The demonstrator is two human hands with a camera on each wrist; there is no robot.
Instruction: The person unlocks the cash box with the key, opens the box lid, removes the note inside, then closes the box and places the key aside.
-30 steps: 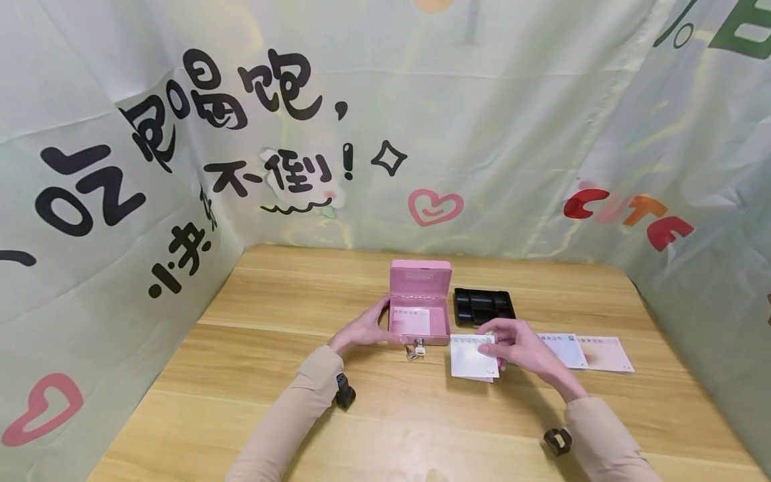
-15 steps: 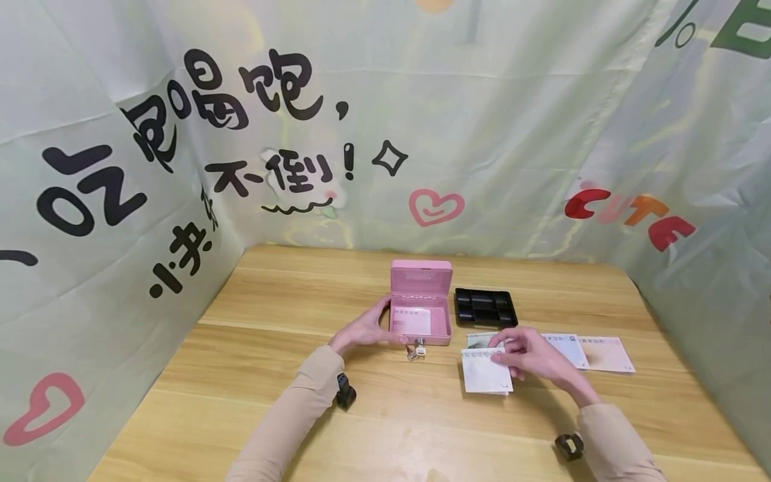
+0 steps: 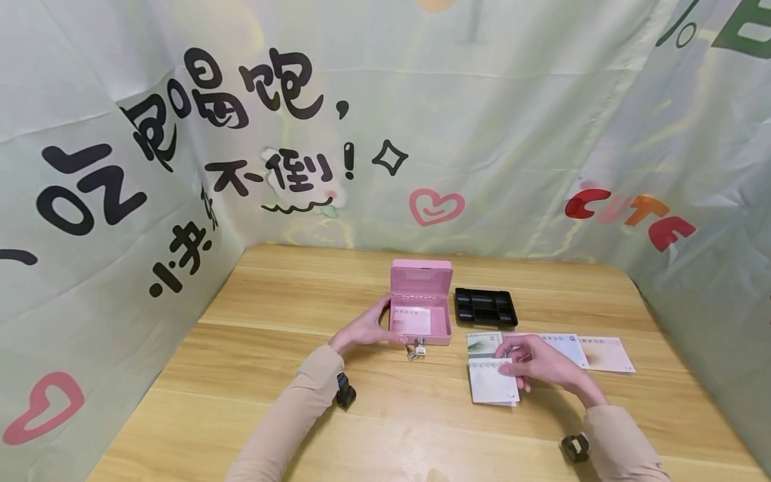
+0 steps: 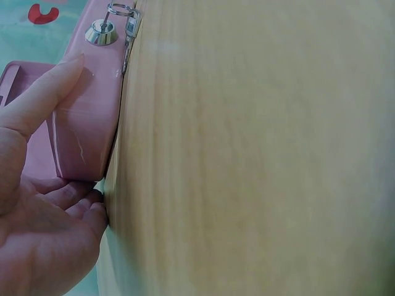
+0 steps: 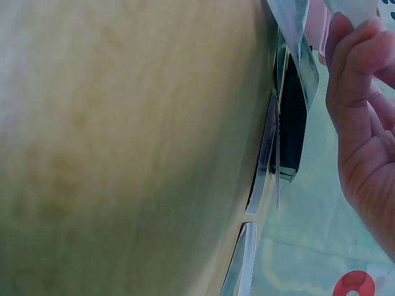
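In the head view a pink cash box (image 3: 420,278) stands with its lid up and a printed paper note (image 3: 412,323) inside. My left hand (image 3: 364,329) grips its left front corner, thumb on the front wall, fingers curled by the side in the left wrist view. A key with a ring (image 4: 120,10) sits in the lock. To the right, my right hand (image 3: 536,361) pinches pale printed paper notes (image 3: 492,385), more than one layer thick, at their right edge. They overlap a green note (image 3: 482,343) marked 2 in the head view.
A black compartment tray (image 3: 484,309) lies to the right of the box. A blue note (image 3: 566,349) and a pinkish note (image 3: 611,355) lie in the row to the right of the green one. Fabric with printed lettering (image 3: 289,171) encloses the table's back and sides.
My right hand has moved toward me and slightly right with the pale notes, uncovering the green note. My left hand has stayed at the box.
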